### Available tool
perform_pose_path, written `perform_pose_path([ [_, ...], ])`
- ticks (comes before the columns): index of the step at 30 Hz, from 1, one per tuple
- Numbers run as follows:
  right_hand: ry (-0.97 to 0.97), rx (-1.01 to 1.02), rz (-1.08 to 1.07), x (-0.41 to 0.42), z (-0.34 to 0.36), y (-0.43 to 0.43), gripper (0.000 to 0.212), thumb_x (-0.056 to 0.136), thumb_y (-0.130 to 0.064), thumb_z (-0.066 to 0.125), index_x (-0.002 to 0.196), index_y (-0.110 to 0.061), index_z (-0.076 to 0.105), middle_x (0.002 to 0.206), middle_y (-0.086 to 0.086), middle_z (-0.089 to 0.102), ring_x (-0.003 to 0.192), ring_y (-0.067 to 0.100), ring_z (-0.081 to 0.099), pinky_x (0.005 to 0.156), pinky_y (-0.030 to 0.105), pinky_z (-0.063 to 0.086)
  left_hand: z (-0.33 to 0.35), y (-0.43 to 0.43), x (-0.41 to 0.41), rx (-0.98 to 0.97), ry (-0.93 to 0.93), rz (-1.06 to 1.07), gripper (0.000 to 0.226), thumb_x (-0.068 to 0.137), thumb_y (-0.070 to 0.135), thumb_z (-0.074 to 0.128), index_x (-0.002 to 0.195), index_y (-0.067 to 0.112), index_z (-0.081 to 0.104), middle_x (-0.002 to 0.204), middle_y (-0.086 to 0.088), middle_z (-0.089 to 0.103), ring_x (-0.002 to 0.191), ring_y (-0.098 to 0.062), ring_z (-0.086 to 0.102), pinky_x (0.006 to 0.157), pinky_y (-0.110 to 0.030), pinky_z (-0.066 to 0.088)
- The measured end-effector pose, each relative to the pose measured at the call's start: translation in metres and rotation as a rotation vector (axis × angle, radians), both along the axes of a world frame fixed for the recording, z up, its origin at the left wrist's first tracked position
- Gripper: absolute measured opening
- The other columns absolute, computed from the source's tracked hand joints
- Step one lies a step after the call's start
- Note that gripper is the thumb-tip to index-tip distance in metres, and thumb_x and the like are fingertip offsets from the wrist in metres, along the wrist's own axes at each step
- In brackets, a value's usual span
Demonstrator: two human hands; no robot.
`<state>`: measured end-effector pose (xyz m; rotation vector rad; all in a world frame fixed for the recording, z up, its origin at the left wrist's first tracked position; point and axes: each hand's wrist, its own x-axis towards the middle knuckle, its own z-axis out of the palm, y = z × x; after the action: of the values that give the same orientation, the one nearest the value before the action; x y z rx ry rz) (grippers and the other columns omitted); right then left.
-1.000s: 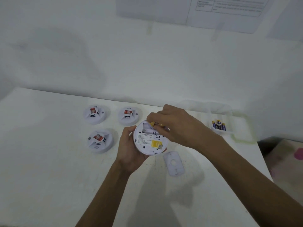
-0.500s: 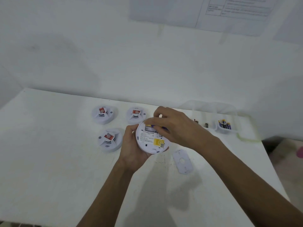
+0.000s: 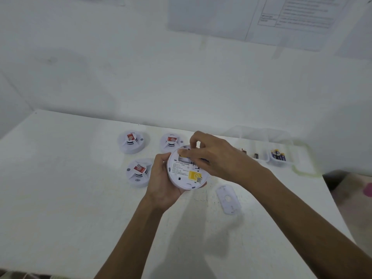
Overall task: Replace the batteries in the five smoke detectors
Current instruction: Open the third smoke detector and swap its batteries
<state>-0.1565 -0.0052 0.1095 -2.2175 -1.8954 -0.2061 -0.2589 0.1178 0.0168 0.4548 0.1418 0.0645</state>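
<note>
My left hand [image 3: 161, 182] grips a round white smoke detector [image 3: 184, 176] from below and the left, its back with a yellow sticker facing me. My right hand [image 3: 213, 156] lies over the detector's upper part, thumb and fingertips pinching a battery at the open battery compartment; the battery is mostly hidden by the fingers. The detector's white battery cover [image 3: 228, 199] lies on the table to the right. Three more smoke detectors stand face up: back left [image 3: 130, 141], back middle [image 3: 171, 141], front left [image 3: 138, 172].
A clear plastic tray [image 3: 280, 163] at the back right holds several blue batteries. Two loose dark batteries [image 3: 256, 156] lie just left of it. The white table [image 3: 60, 198] ends at the wall behind and drops off at the right edge. Papers hang on the wall.
The camera view has shifted, so the scene sits lower right. My right hand has pushed the battery lower into the compartment, fingers now covering more of the detector's top.
</note>
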Motion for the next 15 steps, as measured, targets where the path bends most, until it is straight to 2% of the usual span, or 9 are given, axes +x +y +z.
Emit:
perform_pose_path([
  [4,0.017,-0.029,-0.011,-0.004,0.002,-0.001,0.026,0.091,-0.019,0.064,0.116,-0.023,0.068,0.094,0.01,0.055,0.068,0.012,0.037,0.055,0.021,0.03,-0.002,0.0,-0.003,0.008,0.035,-0.005,0.045,0.084,0.041,0.042,0.102,0.018,0.077,0.111,-0.015,0.07,0.095,-0.032,0.069,0.088,-0.058,0.049],
  [8,-0.021,-0.037,-0.031,-0.01,0.006,-0.002,0.038,0.078,-0.014,0.077,0.115,-0.022,0.068,0.08,0.005,0.045,0.067,0.015,0.035,0.049,0.019,0.02,0.001,-0.003,-0.004,0.006,0.002,-0.016,0.042,0.08,0.04,0.048,0.101,0.017,0.077,0.11,-0.015,0.07,0.095,-0.033,0.069,0.084,-0.058,0.053],
  [12,-0.048,-0.096,-0.036,-0.012,0.006,-0.002,0.038,0.085,-0.008,0.068,0.121,-0.02,0.065,0.084,0.008,0.051,0.068,0.018,0.038,0.054,0.027,0.028,0.002,-0.003,-0.006,0.02,-0.014,-0.011,0.041,0.076,0.041,0.052,0.1,0.018,0.077,0.109,-0.014,0.072,0.095,-0.032,0.07,0.082,-0.056,0.054],
  [15,0.018,-0.032,-0.01,-0.01,0.009,-0.005,0.029,0.087,-0.007,0.065,0.115,-0.014,0.068,0.086,0.013,0.056,0.065,0.019,0.04,0.053,0.028,0.037,0.005,-0.002,-0.006,0.048,-0.053,-0.022,0.042,0.071,0.042,0.06,0.101,0.019,0.077,0.108,-0.012,0.073,0.095,-0.03,0.071,0.076,-0.049,0.058],
])
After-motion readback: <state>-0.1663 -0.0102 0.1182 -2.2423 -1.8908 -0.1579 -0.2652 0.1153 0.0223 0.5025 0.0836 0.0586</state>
